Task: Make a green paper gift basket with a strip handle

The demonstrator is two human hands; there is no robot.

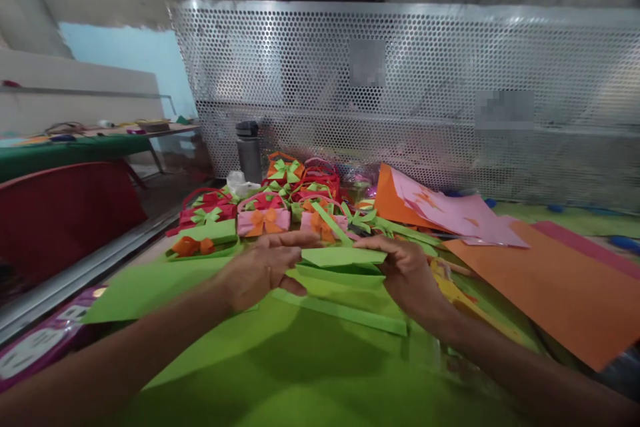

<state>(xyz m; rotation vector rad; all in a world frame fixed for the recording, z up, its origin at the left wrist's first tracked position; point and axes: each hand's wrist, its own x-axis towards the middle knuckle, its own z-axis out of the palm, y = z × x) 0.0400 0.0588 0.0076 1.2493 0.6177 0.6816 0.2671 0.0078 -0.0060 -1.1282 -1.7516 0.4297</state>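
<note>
A folded light-green foam-sheet bag (344,257) is between my two hands, its flap on top and a dark gap under the flap. My left hand (270,268) is at its left end, index finger stretched along the back edge and thumb lower at the front. My right hand (413,280) pinches the right end, with the thumb side hidden behind the foam. Below the bag, a narrow green strip (345,312) lies across the large green sheet (300,373). Just behind it a thin green strip (333,223) slants up.
Small finished bags with bows, such as a pink one (264,221), crowd the back with a grey bottle (249,152). An orange sheet (560,287) and pink sheets (460,210) lie right, near yellow scissors (465,300). A perforated metal panel (320,80) stands behind.
</note>
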